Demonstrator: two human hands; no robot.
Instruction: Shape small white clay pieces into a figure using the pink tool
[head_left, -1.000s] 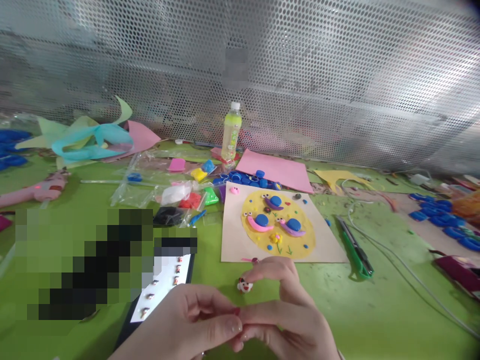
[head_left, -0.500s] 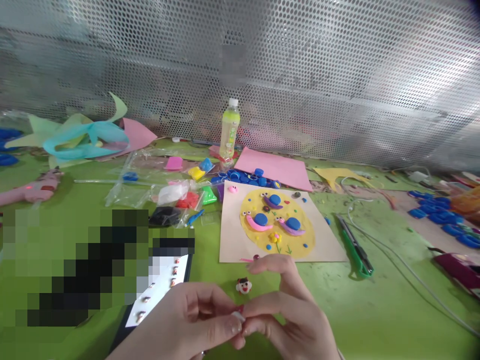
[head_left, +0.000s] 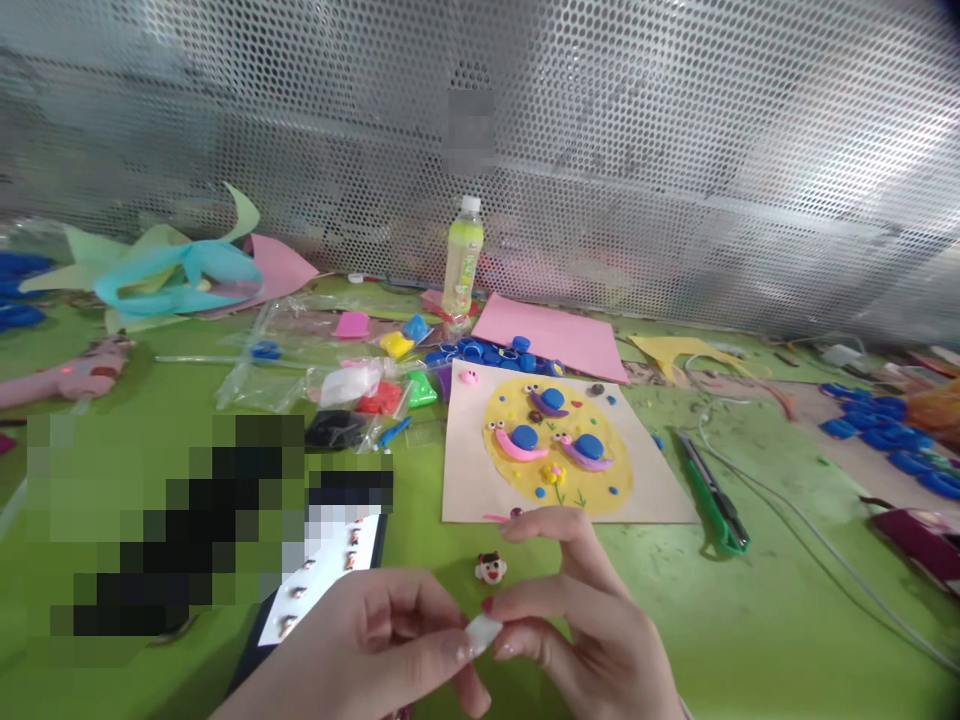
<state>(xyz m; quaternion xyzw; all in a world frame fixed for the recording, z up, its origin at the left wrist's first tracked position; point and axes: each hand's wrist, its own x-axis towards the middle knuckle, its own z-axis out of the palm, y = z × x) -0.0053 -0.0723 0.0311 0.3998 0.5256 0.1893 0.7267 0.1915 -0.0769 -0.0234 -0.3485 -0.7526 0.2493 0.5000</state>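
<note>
Between my two hands is a small flattened piece of white clay (head_left: 484,634). My left hand (head_left: 397,635) pinches its left end between thumb and finger. At its other end, the thumb and index finger of my right hand (head_left: 589,620) close on it, the other fingers raised. A small red bit (head_left: 488,605) shows by the right index fingertip; whether it is clay or a nail I cannot tell. Just beyond my fingers, a little clay head (head_left: 491,569) with a white face, black hair and red mouth sits on the green table (head_left: 787,620).
A card with clay snails (head_left: 465,480) lies ahead. Left of my hands is a tablet (head_left: 322,580) displaying small figures. Bagged clay (head_left: 349,385), a bottle (head_left: 461,260) and pink paper (head_left: 555,335) are farther back. At right are a green box cutter (head_left: 712,495) and a cable (head_left: 795,520).
My fingers have drawn slightly apart, and more of the white clay shows between them. The clay head has stayed in its place on the table.
</note>
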